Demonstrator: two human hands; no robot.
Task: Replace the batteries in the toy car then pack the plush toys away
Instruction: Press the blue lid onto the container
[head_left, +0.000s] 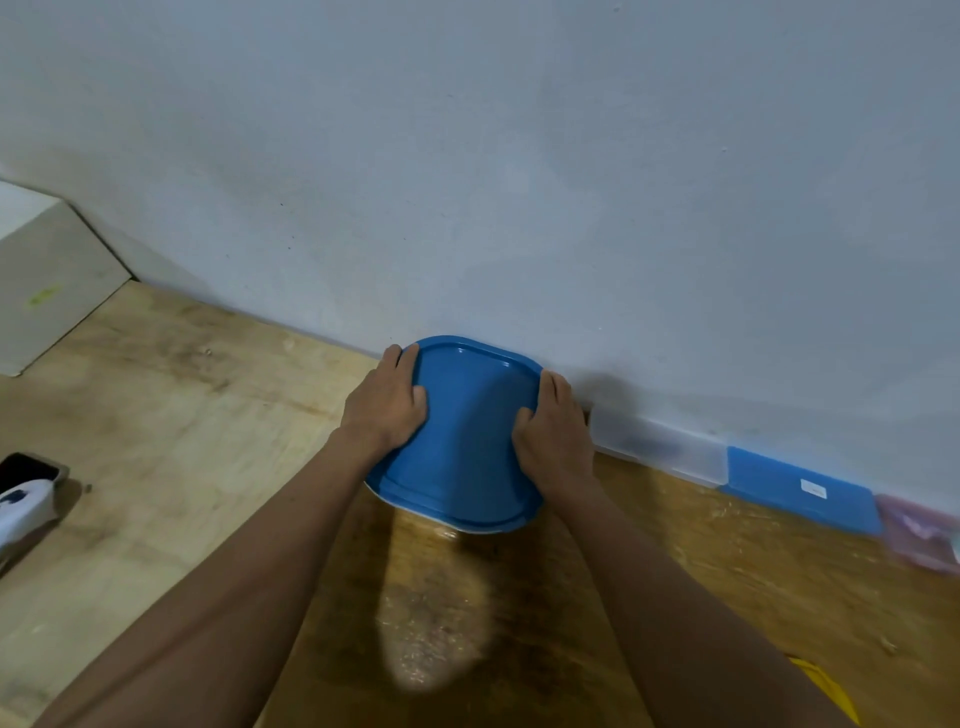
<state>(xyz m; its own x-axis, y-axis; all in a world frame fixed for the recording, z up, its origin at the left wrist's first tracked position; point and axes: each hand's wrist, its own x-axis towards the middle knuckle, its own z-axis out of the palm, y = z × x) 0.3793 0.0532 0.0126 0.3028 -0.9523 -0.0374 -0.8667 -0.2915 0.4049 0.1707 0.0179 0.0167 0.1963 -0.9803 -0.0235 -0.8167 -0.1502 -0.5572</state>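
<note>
A plain room in what looks like a home, seen at floor level: a worn wooden floor (166, 415) meets a bare, scuffed pale wall (519, 182). Plastic storage containers line the base of the wall at right, one clear (660, 449), one with a blue lid (800, 488). A white box-like unit (47, 280) stands at far left.

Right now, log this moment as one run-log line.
left hand: pressing blue lid | right hand: pressing same lid | container against wall | plush toys: not visible
</note>
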